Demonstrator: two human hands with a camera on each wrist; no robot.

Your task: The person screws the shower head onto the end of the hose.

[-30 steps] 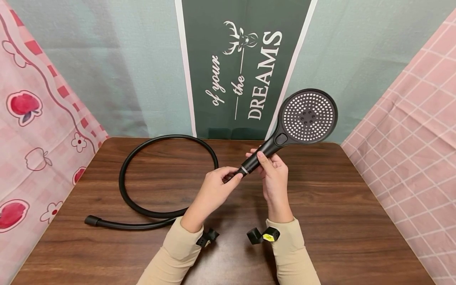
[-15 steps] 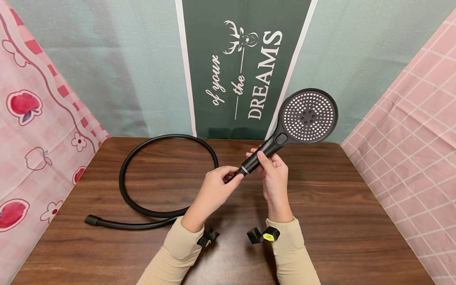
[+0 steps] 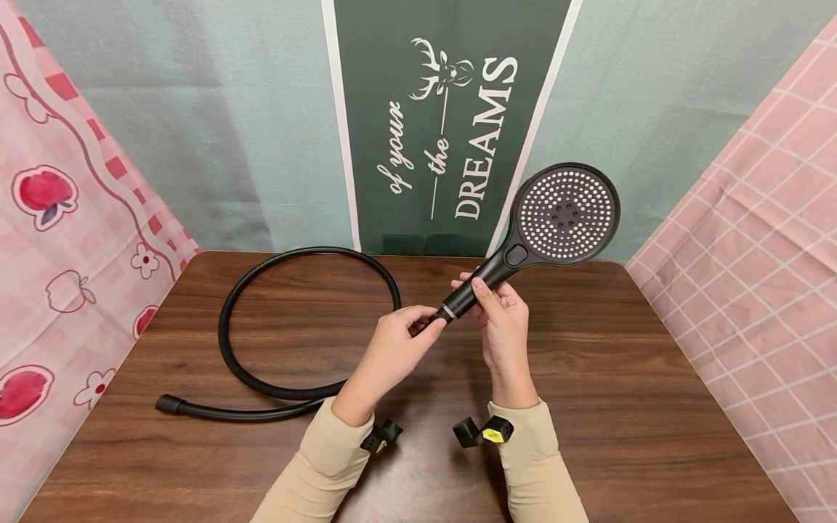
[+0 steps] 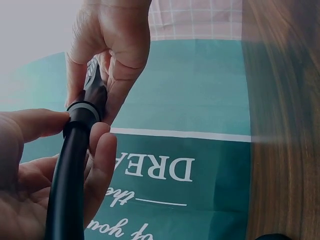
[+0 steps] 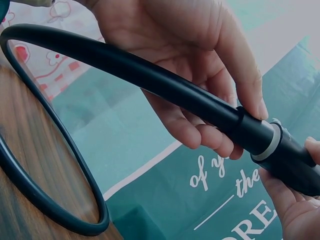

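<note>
A black handheld shower head (image 3: pixel 567 212) with a round face of white nozzles is held tilted above the table, face toward me. My right hand (image 3: pixel 505 327) grips its handle, thumb along the front. At the handle's lower end, my left hand (image 3: pixel 392 347) pinches the collar of the black shower hose (image 5: pixel 180 95) between thumb and fingers. A pale ring (image 5: pixel 270 145) shows between hose collar and handle in the right wrist view. From the left hand the hose drops and loops on the table; its other end, a black connector (image 3: pixel 170 404), lies at the left.
The brown wooden table (image 3: pixel 628 407) extends beneath both hands. A green cloth backdrop (image 3: pixel 261 145) with printed lettering hangs behind its far edge. Pink patterned cloths stand at the left (image 3: pixel 72 240) and right (image 3: pixel 752 276) sides.
</note>
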